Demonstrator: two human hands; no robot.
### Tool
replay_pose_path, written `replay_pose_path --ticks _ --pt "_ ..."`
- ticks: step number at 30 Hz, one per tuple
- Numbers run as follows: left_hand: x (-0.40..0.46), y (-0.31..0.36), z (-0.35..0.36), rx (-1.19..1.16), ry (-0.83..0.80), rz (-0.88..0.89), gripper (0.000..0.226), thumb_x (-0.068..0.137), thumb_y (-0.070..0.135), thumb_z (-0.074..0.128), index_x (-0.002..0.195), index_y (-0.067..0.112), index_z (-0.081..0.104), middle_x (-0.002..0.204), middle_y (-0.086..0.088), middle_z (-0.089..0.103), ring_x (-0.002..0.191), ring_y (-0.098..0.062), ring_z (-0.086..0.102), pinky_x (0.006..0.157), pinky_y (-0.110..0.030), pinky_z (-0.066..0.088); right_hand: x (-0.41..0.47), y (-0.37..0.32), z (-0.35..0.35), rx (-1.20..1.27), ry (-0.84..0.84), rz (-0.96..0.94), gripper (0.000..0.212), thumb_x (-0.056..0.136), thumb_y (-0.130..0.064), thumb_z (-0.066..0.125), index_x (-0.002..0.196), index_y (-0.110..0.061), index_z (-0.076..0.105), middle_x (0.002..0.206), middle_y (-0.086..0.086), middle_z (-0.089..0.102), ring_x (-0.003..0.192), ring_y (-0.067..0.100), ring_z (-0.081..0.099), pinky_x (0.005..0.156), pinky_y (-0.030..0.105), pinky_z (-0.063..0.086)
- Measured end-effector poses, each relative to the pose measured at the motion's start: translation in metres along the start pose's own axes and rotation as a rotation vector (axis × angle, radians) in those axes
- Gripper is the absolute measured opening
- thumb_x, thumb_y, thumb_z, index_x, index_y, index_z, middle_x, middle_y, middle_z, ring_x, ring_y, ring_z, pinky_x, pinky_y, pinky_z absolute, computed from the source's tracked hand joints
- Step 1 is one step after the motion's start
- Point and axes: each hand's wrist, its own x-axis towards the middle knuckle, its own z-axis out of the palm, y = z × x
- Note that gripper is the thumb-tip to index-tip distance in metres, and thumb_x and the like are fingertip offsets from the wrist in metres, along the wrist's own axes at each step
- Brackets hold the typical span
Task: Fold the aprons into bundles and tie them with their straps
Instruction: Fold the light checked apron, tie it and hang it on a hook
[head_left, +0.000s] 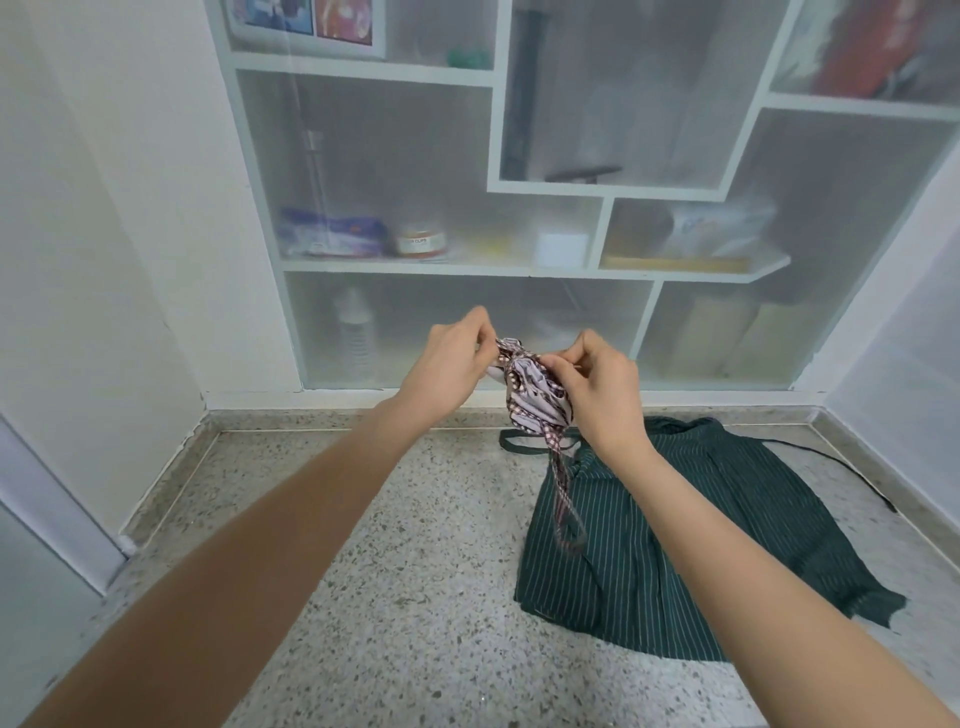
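One view only, worn on the head, wide-angle, with straight edges bowing toward the frame borders. Looks forward and steeply down over both bare forearms to the speckled grey terrazzo floor (415, 597). Faces a white built-in shelf unit with frosted translucent panels (519, 270), filling the upper half. Close enough that the forearms enter from the bottom corners and the left hand (452, 364) and right hand (602, 384) meet near frame centre. No second view to overlap with.

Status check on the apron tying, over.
Left hand pinching strap end, right hand gripping checked bundle. Strap tail dangling. Green apron unfolded on floor.
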Motion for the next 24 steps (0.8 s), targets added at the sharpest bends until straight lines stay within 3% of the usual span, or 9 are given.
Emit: replay_pose_path --ticks 4,7,11,13,16,18,20,22,24 --pt "0.0 0.009 0.013 -0.185 -0.031 -0.106 0.011 0.097 0.018 0.049 0.099 0.009 0.054 0.121 -0.011 0.06 0.109 -0.026 0.061 0.096 -0.036 0.048 0.005 0.004 -0.006 0.106 0.042 0.168 0.033 0.089 -0.012 0.062 0.066 -0.017 0.039 0.072 0.019 0.062 0.067 0.03 0.058 0.063 0.041 0.049" --pt "-0.005 0.019 0.027 -0.193 -0.104 -0.253 0.063 0.092 0.046 0.049 0.14 0.01 0.03 0.148 -0.009 0.032 0.134 -0.023 0.037 0.108 -0.033 0.03 0.009 0.01 -0.01 0.353 0.05 0.422 0.028 0.093 -0.009 0.056 0.072 -0.015 0.039 0.087 0.021 0.061 0.068 0.025 0.062 0.051 0.036 0.052" --pt "-0.008 0.02 0.044 -0.251 -0.387 -0.463 0.103 0.068 0.067 0.064 0.144 0.013 0.02 0.147 -0.011 0.037 0.13 -0.027 0.042 0.107 -0.042 0.037 0.014 0.013 -0.018 0.539 0.092 0.584 0.025 0.097 -0.006 0.048 0.076 -0.014 0.037 0.082 0.006 0.062 0.06 0.015 0.06 0.043 0.026 0.051" --pt "-0.007 0.02 0.049 -0.2 -0.501 -0.409 0.076 0.072 0.043 0.076 0.13 0.009 0.042 0.128 -0.009 0.056 0.117 -0.023 0.054 0.101 -0.039 0.043 0.019 0.018 -0.023 0.643 0.133 0.664 0.025 0.097 -0.005 0.046 0.076 -0.014 0.036 0.077 0.005 0.061 0.051 0.011 0.059 0.042 0.024 0.051" --pt "-0.005 0.023 0.055 -0.239 -0.519 -0.369 0.025 0.087 0.017 0.064 0.107 0.004 0.058 0.09 -0.005 0.069 0.085 -0.016 0.068 0.081 -0.026 0.05 0.023 0.028 -0.036 0.751 0.153 0.753 0.024 0.096 -0.002 0.047 0.077 -0.011 0.038 0.076 0.009 0.061 0.041 0.008 0.058 0.042 0.026 0.054" --pt "0.0 0.027 0.054 -0.224 -0.42 -0.334 0.017 0.093 0.018 0.055 0.105 0.006 0.057 0.081 0.001 0.065 0.066 -0.008 0.063 0.067 -0.018 0.047 0.023 0.035 -0.045 0.648 0.057 0.776 0.021 0.093 -0.001 0.053 0.078 -0.011 0.041 0.088 0.013 0.063 0.06 0.015 0.065 0.048 0.028 0.056" --pt "0.009 0.034 0.054 -0.154 -0.369 -0.261 0.013 0.095 0.019 0.052 0.1 0.009 0.057 0.078 0.003 0.062 0.058 -0.007 0.053 0.057 -0.017 0.043 0.022 0.038 -0.053 0.332 -0.151 0.689 0.02 0.087 0.0 0.06 0.093 -0.012 0.046 0.11 0.01 0.059 0.093 0.021 0.062 0.075 0.032 0.056" --pt "0.018 0.045 0.057 -0.082 -0.418 -0.177 0.013 0.096 0.018 0.051 0.096 0.009 0.06 0.075 0.004 0.06 0.053 -0.008 0.047 0.048 -0.014 0.038 0.021 0.038 -0.061 0.038 -0.309 0.446 0.055 0.08 0.0 0.066 0.127 -0.017 0.041 0.123 0.001 0.042 0.114 0.016 0.043 0.097 0.032 0.039" --pt "0.027 0.055 0.061 -0.016 -0.482 -0.093 0.014 0.097 0.017 0.049 0.089 0.012 0.059 0.074 0.003 0.06 0.052 -0.007 0.046 0.046 -0.013 0.036 0.023 0.034 -0.065 -0.022 -0.456 0.203 0.086 0.076 -0.001 0.069 0.145 -0.024 0.023 0.126 -0.005 0.031 0.118 0.008 0.031 0.099 0.026 0.029"
